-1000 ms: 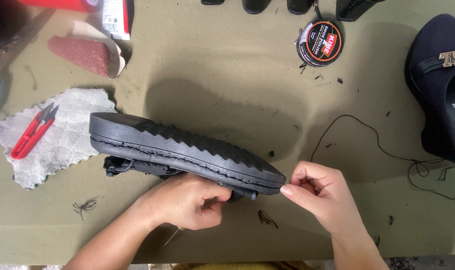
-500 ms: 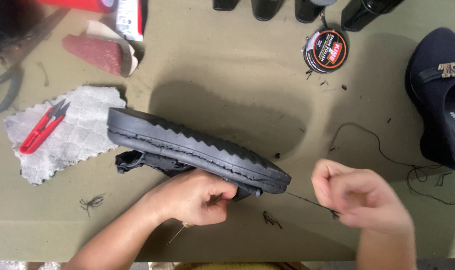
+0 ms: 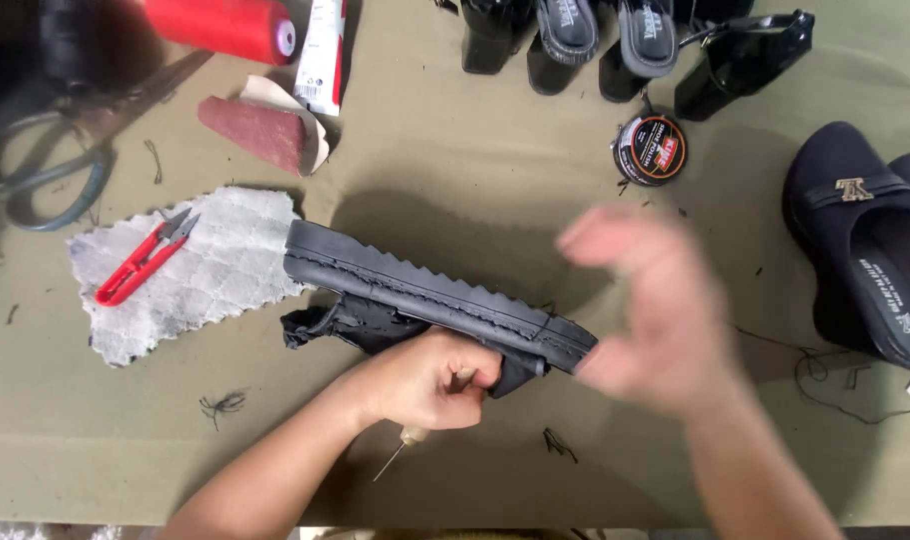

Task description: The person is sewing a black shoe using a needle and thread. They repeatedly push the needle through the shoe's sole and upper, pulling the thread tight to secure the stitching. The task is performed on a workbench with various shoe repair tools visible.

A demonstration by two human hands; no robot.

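Black sandal (image 3: pixel 425 295) lies sole-up on the green table (image 3: pixel 455 180), its edge stitching apparently unfinished. Left hand (image 3: pixel 425 380) clamps sandal and awl (image 3: pixel 405 440); right hand (image 3: pixel 655 320), blurred, hovers open-fingered.

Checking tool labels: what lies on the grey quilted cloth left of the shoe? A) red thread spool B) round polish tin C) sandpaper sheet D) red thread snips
D: the red thread snips lie on the grey quilted cloth, while the round polish tin, red thread spool and sandpaper sheet sit on the bare table farther up.
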